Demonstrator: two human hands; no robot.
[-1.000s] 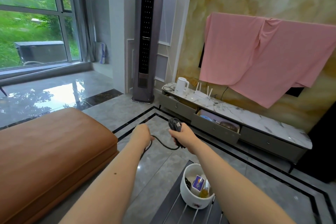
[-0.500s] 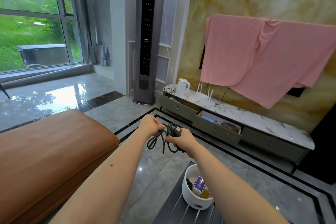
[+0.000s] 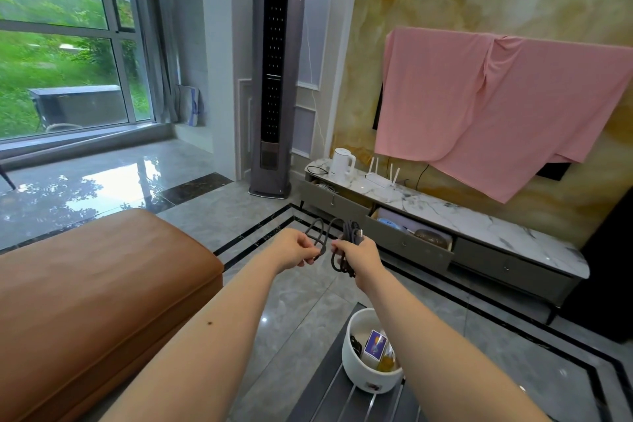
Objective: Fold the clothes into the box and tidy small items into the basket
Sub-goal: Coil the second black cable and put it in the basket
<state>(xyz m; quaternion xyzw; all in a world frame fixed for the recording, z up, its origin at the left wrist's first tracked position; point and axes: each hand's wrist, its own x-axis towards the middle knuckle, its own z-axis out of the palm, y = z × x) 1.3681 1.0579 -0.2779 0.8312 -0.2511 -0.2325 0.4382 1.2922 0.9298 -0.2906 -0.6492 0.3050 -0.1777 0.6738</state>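
Above white basket [image 3: 356, 367], both hands' grips [image 3: 294, 250] [image 3: 359, 253] pinching dark cable [image 3: 337, 243]; orange sofa [image 3: 96, 291] left.

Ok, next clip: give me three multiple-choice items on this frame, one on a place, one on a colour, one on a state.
1. Where is the white basket?
A. on the sofa
B. on the dark slatted table
C. on the TV cabinet

2. What colour is the cloth hung on the wall?
A. pink
B. blue
C. white

3. What is the state of the black cable?
A. lying in the basket
B. plugged into the wall
C. held looped between both hands

Answers: B, it stands on the slats; A, plainly pink; C, left hand and right hand both grip loops.
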